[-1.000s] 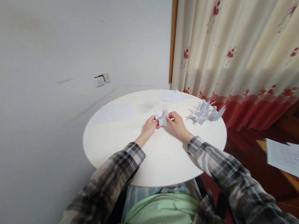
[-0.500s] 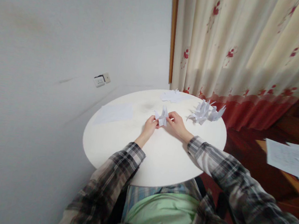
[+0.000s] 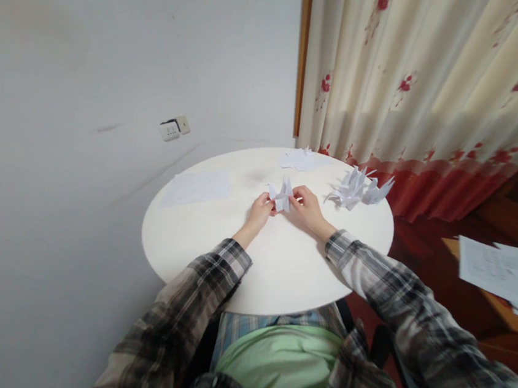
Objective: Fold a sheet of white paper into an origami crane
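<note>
Fingers of the left hand (image 3: 259,212) and right hand (image 3: 308,208) are gripping 1 folded paper piece (image 3: 281,197), with the left fingers pinching its lower left side and the right thumb and index finger pinching its right side. The remaining right fingers are curling beside it. The piece is sitting between the 2 hands, beyond the middle of the round table (image 3: 217,239), on the side toward the far edge; whether it is touching the surface cannot be told.

Layout, left to right:

1. Flat paper (image 3: 197,187) is lying along the left edge of the table, well apart from the hands. The sheet count cannot be told.
2. The held piece is showing upright points, with a narrow point extending to the left.
3. A low paper pile (image 3: 297,160) is lying at the far edge. Its exact make-up is too small to read.
4. A cluster of folded paper (image 3: 349,191) is standing near the right part of the far edge, with another folded piece (image 3: 376,193) standing just beside it, closer to the right edge.

Progress assessment: the items near the right edge are apparently showing completed folding. The held piece is already displaying a similar pointed form, so its folding is probably well advanced; any folds left cannot be determined. The flat paper is appearing unfolded.
</note>
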Motion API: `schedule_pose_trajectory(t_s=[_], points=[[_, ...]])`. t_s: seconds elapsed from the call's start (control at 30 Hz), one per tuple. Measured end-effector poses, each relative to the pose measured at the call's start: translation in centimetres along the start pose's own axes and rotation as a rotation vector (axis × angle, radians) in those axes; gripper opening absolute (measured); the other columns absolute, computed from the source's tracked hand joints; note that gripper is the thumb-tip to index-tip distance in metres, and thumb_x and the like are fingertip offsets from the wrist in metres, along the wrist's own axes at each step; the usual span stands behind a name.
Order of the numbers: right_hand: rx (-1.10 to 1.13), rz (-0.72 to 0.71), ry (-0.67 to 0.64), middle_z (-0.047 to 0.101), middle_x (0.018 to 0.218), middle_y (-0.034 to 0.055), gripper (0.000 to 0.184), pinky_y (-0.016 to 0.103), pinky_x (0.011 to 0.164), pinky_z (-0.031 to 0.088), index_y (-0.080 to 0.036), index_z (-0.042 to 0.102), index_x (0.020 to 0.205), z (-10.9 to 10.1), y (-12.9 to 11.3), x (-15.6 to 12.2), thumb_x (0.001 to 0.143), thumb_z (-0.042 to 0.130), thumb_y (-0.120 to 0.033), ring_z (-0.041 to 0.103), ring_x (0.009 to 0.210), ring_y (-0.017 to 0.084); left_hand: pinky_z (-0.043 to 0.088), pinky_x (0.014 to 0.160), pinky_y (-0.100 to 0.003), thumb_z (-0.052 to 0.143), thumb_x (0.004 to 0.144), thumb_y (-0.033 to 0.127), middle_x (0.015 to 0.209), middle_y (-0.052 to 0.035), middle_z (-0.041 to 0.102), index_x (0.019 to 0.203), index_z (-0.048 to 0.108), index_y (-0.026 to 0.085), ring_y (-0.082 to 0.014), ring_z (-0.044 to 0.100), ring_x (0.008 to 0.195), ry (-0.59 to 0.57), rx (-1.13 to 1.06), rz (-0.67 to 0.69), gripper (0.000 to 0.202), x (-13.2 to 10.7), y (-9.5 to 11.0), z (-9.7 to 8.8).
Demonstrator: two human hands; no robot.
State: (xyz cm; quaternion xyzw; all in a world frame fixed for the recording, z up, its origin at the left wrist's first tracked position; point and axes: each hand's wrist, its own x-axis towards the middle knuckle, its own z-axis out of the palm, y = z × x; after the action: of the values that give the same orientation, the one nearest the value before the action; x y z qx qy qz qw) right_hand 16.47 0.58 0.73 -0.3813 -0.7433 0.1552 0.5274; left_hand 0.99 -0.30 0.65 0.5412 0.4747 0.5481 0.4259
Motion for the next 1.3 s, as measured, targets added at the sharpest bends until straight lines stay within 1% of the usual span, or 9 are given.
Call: schedule_pose_trajectory(t_s=[0.17, 0.3, 0.5, 0.73, 0.9, 0.97, 1.13, 1.23, 1.3], points=[[0.001, -0.008, 0.001, 0.055, 0.083, 0.0050, 0.027, 0.028, 0.065, 0.046, -0.019, 0.053, 0.076, -0.2, 0.1, 0.0, 0.085, 0.048, -0.043, 0.052, 0.073, 0.015, 0.046, 0.054, -0.022, 0.053, 0.070, 0.018, 0.068, 0.0019, 0.057, 0.074, 0.052, 0.016, -0.0094, 0.056, 0.059, 0.002, -0.013, -0.001, 0.004, 0.0, 0.0, 0.2], [-0.001, 0.000, 0.004, 0.055, 0.083, 0.0050, 0.024, 0.028, 0.066, 0.046, -0.019, 0.054, 0.076, -0.3, 0.1, 0.0, 0.084, 0.050, -0.041, 0.053, 0.075, 0.015, 0.046, 0.054, -0.021, 0.052, 0.071, 0.018, 0.067, 0.0024, 0.056, 0.073, 0.051, 0.016, -0.0082, 0.054, 0.058, 0.019, -0.016, 0.018, 0.003, 0.0, 0.2, 0.3], [0.039, 0.048, -0.014, 0.056, 0.084, 0.0044, 0.022, 0.029, 0.069, 0.046, -0.019, 0.054, 0.076, -0.3, -0.1, 0.1, 0.082, 0.053, -0.040, 0.053, 0.077, 0.015, 0.046, 0.054, -0.020, 0.051, 0.073, 0.018, 0.070, 0.0027, 0.057, 0.076, 0.052, 0.017, -0.0067, 0.055, 0.057, 0.049, -0.051, 0.033, 0.004, -0.3, 0.5, 0.2], [0.032, 0.080, -0.019, 0.055, 0.079, 0.0036, 0.024, 0.029, 0.067, 0.046, -0.019, 0.052, 0.075, -0.2, 0.2, 0.2, 0.081, 0.053, -0.042, 0.052, 0.075, 0.015, 0.046, 0.055, -0.020, 0.052, 0.075, 0.021, 0.069, 0.0022, 0.058, 0.076, 0.050, 0.017, -0.0071, 0.056, 0.056, 0.050, -0.108, 0.016, 0.005, -0.5, 0.8, 0.1], [0.036, 0.086, -0.022, 0.057, 0.083, 0.0048, 0.018, 0.029, 0.068, 0.046, -0.018, 0.053, 0.079, 0.0, 0.5, 0.2, 0.081, 0.053, -0.037, 0.054, 0.076, 0.016, 0.047, 0.056, -0.020, 0.054, 0.074, 0.023, 0.066, 0.0032, 0.056, 0.075, 0.050, 0.017, -0.0067, 0.055, 0.055, 0.076, -0.103, 0.031, 0.007, -0.4, 0.7, 0.0], [0.021, 0.087, -0.019, 0.058, 0.084, 0.0051, 0.016, 0.030, 0.069, 0.046, -0.018, 0.054, 0.080, 0.1, 0.6, 0.2, 0.081, 0.053, -0.034, 0.055, 0.075, 0.016, 0.047, 0.057, -0.019, 0.056, 0.073, 0.026, 0.070, 0.0023, 0.057, 0.076, 0.051, 0.017, -0.0069, 0.054, 0.058, 0.082, -0.090, 0.049, 0.011, -0.4, 0.6, -0.1], [-0.052, 0.106, -0.014, 0.060, 0.083, 0.0055, 0.010, 0.031, 0.070, 0.045, -0.017, 0.056, 0.083, 0.3, 1.0, 0.2, 0.080, 0.053, -0.026, 0.056, 0.073, 0.016, 0.049, 0.064, -0.021, 0.061, 0.070, 0.032, 0.089, -0.0028, 0.063, 0.083, 0.057, 0.015, -0.0097, 0.057, 0.073, 0.087, -0.080, 0.059, 0.020, -0.4, 0.6, -0.1], [-0.092, 0.115, -0.023, 0.061, 0.082, 0.0052, 0.009, 0.030, 0.069, 0.044, -0.017, 0.056, 0.082, 0.4, 1.1, 0.1, 0.080, 0.054, -0.025, 0.055, 0.073, 0.015, 0.049, 0.066, -0.022, 0.062, 0.069, 0.033, 0.088, -0.0035, 0.064, 0.083, 0.060, 0.015, -0.0105, 0.058, 0.074, 0.084, -0.075, 0.031, 0.023, -0.4, 0.6, -0.1], [-0.115, 0.115, -0.025, 0.061, 0.080, 0.0046, 0.008, 0.029, 0.068, 0.043, -0.017, 0.056, 0.080, 0.4, 1.2, 0.1, 0.079, 0.054, -0.024, 0.054, 0.071, 0.015, 0.048, 0.064, -0.022, 0.063, 0.069, 0.034, 0.085, -0.0029, 0.065, 0.081, 0.061, 0.015, -0.0103, 0.057, 0.072, 0.074, -0.061, 0.024, 0.022, -0.4, 0.6, -0.1]])
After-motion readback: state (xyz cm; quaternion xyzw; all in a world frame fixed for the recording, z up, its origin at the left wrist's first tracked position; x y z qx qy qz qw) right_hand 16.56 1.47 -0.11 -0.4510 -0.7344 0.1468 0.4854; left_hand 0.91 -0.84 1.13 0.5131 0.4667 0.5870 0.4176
